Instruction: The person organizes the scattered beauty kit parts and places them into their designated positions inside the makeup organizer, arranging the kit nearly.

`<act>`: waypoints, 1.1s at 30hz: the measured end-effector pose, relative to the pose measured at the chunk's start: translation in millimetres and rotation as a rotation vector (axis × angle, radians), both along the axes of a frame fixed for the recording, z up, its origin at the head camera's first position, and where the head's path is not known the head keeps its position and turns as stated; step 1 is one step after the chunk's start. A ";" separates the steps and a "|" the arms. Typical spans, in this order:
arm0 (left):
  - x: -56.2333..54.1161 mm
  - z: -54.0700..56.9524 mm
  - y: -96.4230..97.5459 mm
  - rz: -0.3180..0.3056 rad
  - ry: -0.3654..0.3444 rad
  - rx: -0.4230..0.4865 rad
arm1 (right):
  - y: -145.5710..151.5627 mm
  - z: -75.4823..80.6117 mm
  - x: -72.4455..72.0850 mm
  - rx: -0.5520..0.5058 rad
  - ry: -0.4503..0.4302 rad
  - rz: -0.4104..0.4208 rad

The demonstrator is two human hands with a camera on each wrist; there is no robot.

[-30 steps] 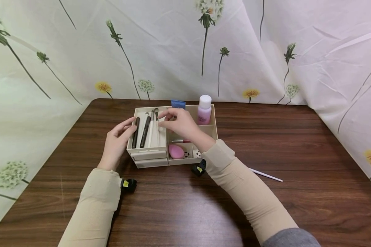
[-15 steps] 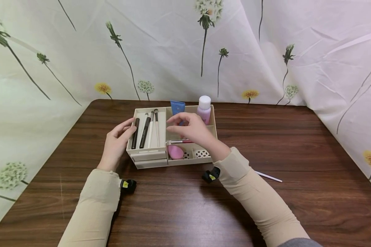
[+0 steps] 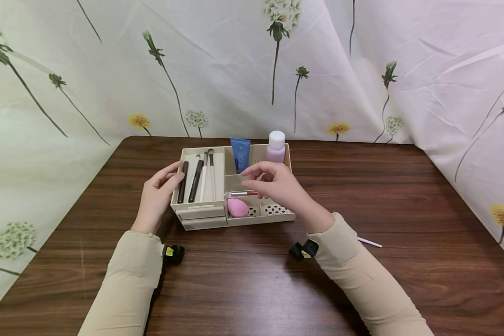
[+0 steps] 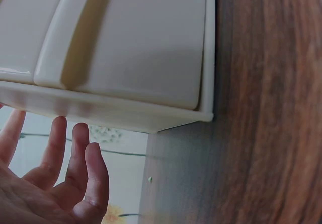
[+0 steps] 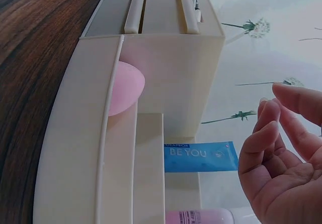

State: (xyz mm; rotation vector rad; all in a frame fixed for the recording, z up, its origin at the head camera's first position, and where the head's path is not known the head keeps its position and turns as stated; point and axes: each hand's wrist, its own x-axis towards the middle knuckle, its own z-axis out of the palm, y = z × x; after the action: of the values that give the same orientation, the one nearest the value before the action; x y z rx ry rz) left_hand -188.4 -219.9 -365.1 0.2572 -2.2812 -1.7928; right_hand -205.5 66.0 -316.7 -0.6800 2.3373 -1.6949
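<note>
A cream desktop organizer [image 3: 203,213] with two drawers stands on the table. My left hand [image 3: 157,195] rests against its left side, fingertips at the wall in the left wrist view; the thumb is out of sight there. In the top tray, near that hand, lie a black pen [image 3: 183,182], another black pen [image 3: 196,181] and several makeup brushes [image 3: 212,172]. Above the right compartments hovers my right hand [image 3: 279,184], fingers loosely bent and holding nothing. Under its fingertips, a makeup brush [image 3: 241,194] with a red handle lies crosswise, partly hidden by the hand.
A blue tube [image 3: 241,155] and a pink bottle [image 3: 276,147] with white cap stand in the rear compartments. A pink makeup sponge [image 3: 237,208] sits in front beside a spotted item [image 3: 277,210]. A thin white stick [image 3: 370,242] lies on the table [image 3: 235,289], right of the organizer.
My right hand has moved right and toward me, away from the brushes in the tray, uncovering the blue tube and red-handled brush. My left hand has stayed at the organizer's side.
</note>
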 end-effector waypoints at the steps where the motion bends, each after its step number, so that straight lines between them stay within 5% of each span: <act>1: 0.0 0.0 -0.2 0.001 0.001 -0.001 | 2.4 0.1 1.6 -0.003 -0.006 -0.004; 33: -1.7 -1.3 -1.9 -0.008 0.004 0.022 | 88.8 -9.6 42.9 0.158 0.109 -0.131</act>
State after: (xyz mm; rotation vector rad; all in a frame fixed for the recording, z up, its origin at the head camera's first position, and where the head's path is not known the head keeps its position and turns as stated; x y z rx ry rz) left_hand -190.1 -221.8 -366.4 0.2485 -2.2643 -1.8212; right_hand -162.6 154.7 -326.3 -0.6168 2.6103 -1.5357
